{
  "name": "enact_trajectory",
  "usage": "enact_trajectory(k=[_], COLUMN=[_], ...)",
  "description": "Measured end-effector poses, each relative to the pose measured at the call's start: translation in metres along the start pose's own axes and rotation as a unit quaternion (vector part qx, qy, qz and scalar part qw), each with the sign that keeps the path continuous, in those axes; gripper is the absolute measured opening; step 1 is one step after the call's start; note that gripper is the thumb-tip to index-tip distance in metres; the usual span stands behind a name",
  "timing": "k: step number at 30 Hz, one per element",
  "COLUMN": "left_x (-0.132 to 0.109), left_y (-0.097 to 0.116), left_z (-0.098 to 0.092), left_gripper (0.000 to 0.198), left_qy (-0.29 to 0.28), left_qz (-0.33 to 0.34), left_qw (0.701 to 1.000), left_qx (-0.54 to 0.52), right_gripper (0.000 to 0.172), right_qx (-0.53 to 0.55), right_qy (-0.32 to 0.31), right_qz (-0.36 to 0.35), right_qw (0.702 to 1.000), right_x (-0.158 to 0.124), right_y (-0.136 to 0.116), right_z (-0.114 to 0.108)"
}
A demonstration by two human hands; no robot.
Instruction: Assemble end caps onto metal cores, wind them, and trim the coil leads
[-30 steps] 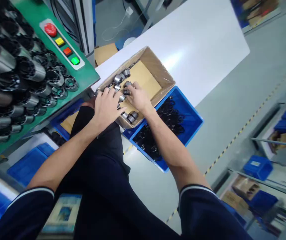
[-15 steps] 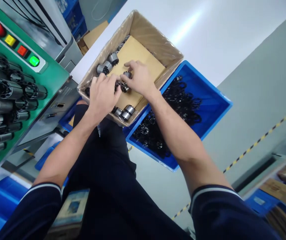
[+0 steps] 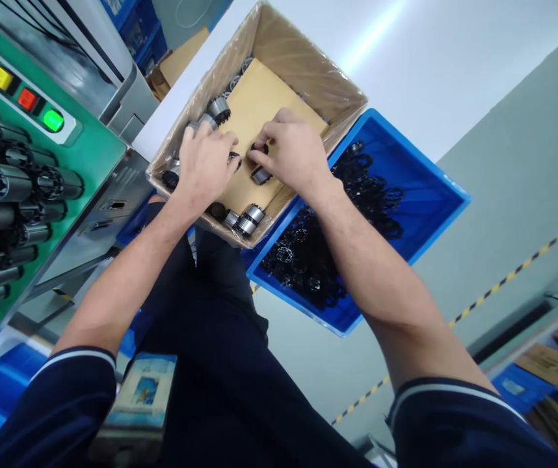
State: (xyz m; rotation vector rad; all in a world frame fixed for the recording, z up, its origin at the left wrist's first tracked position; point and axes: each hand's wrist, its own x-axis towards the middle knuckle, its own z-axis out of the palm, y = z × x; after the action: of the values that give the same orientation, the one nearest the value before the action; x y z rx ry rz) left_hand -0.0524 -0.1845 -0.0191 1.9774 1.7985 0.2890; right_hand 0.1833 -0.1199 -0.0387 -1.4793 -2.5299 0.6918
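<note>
Inside the box [image 3: 308,55], the right hand [image 3: 298,153] is pinching a dark part [image 3: 264,149] between thumb and fingers, a metal ring [image 3: 261,175] lying just on its near side. The left hand [image 3: 205,162] is curling by a black piece [image 3: 234,156] — whether it is grasping it, I cannot tell. Right of the box, a bin [image 3: 423,195] is holding black rings [image 3: 308,263].

White table [image 3: 454,71] stretching toward the upper right, pale glare [image 3: 376,32] streaking its top, plastic-lined cardboard box [image 3: 303,62] sitting at its near edge, white surface showing on either side, blue bin [image 3: 428,195] resting just beside the box, its support hiding from view
</note>
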Motion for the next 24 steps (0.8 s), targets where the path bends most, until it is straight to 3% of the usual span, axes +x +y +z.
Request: enact_trajectory(k=[3,6,10,13,15,17,21,24], left_x=[0.027,0.077,0.128,0.129,0.117,0.105,0.095,0.092], left_y=[-0.009,-0.021,-0.023,-0.018,-0.016,-0.016,-0.013,-0.003], left_z=[-0.006,0.008,0.038,0.042,0.033,0.022,0.006,-0.003], left_gripper=[0.077,0.093,0.102,0.098,0.089,0.076,0.033,0.027], left_qy=[0.052,0.087,0.051,0.055,0.060,0.054,-0.004,-0.051], left_qz=[0.004,0.016,-0.008,-0.008,0.020,0.038,0.050,0.017], left_qw=[0.998,0.994,0.997,0.998,0.997,0.997,0.997,0.998], left_qx=[-0.022,-0.067,-0.050,0.015,0.037,0.051,0.063,0.045], right_gripper=[0.033,0.038,0.025,0.009,0.010,0.020,0.060,0.069], right_qx=[-0.038,-0.069,-0.082,-0.058,-0.050,-0.049,-0.050,-0.049], right_qy=[-0.010,-0.048,-0.041,-0.040,-0.049,-0.050,-0.034,-0.045], right_qz=[-0.005,0.008,0.033,0.046,0.053,0.053,0.056,0.065], right_qw=[0.999,0.996,0.995,0.996,0.996,0.996,0.997,0.996], right_x=[-0.022,-0.038,-0.045,-0.047,-0.047,-0.046,-0.043,-0.039], right_y=[0.001,-0.002,-0.009,-0.012,-0.012,-0.010,-0.011,-0.014], right_z=[0.000,0.005,0.009,0.009,0.010,0.014,0.019,0.019])
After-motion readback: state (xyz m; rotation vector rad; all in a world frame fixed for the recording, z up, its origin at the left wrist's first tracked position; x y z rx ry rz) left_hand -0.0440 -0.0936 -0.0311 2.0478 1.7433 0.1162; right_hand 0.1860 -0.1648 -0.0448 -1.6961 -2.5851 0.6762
